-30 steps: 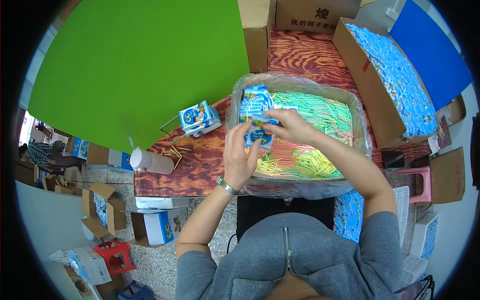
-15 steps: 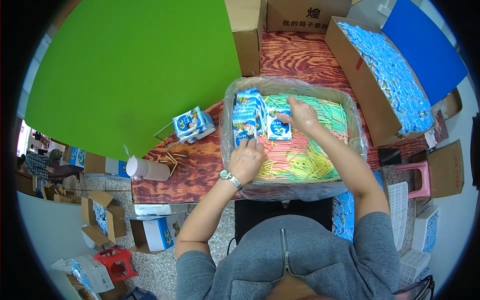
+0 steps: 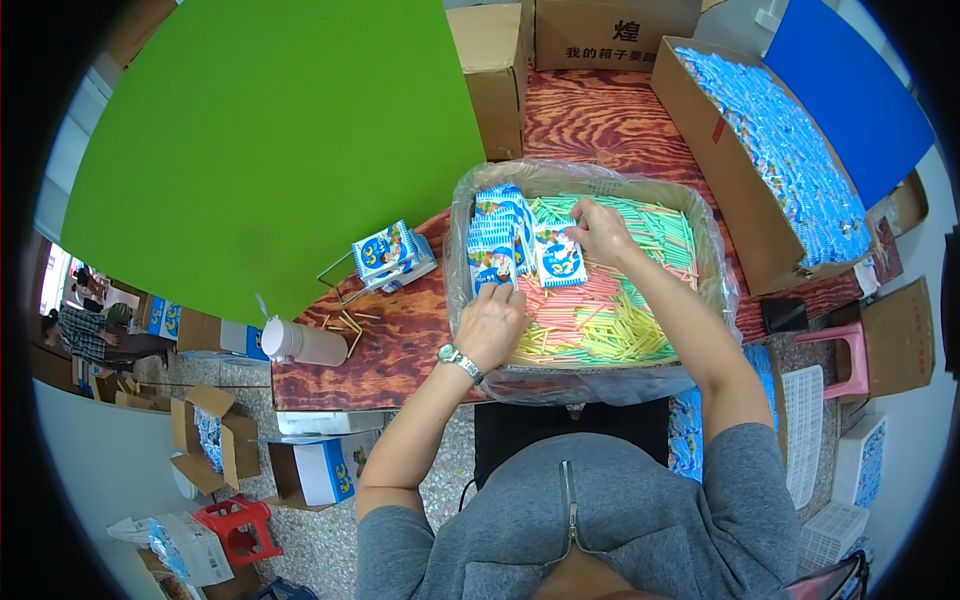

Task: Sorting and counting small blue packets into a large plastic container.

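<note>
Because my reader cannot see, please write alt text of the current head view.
A person's bare left hand and right hand touch blue-and-white rectangular packets inside a plastic-lined cardboard box of thin green, pink and yellow sticks, on a reddish wooden table.

Even, bright light glints off the crumpled clear plastic liner [image 3: 600, 385]; a narrow white opening [image 3: 56, 280] glares at far left. The bare left hand [image 3: 491, 327] and right hand [image 3: 604, 235] look crisp. The pale grey wall [image 3: 90, 460] bows toward blackened edges.

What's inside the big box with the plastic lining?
Green, pink and yellow sticks, with blue-and-white packets over them toward the left. Whatever lies under the top layer is covered.
</note>
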`<move>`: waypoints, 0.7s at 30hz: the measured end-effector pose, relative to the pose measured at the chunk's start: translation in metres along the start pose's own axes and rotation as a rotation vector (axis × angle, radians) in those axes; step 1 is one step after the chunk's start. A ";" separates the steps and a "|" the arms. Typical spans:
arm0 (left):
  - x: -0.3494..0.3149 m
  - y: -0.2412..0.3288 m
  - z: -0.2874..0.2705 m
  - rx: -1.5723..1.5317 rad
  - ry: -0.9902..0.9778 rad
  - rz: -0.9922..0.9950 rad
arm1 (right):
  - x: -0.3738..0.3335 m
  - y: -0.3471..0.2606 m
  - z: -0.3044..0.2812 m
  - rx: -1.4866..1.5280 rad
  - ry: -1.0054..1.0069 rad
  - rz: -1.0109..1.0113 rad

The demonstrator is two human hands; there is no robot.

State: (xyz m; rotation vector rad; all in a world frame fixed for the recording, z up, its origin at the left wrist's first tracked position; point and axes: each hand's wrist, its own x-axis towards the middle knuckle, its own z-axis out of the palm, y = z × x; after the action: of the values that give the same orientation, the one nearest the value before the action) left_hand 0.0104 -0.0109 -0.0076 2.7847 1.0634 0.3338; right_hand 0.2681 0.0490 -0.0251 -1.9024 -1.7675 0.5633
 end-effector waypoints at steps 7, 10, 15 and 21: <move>0.000 0.000 -0.004 -0.011 -0.021 -0.010 | 0.007 0.013 0.011 -0.116 0.204 -0.077; 0.001 0.003 -0.008 -0.023 -0.050 -0.047 | 0.003 0.010 0.000 -0.068 0.274 -0.175; 0.022 0.013 -0.017 -0.198 0.622 -0.137 | -0.040 -0.042 -0.045 0.249 0.217 -0.387; 0.037 0.011 -0.004 -1.021 0.241 -0.323 | -0.073 -0.065 -0.062 0.461 0.089 -0.397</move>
State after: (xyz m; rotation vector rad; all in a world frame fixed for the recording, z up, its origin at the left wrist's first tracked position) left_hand 0.0430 0.0059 0.0048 1.6757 0.9687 0.8792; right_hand 0.2477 -0.0246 0.0615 -1.2110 -1.7132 0.6544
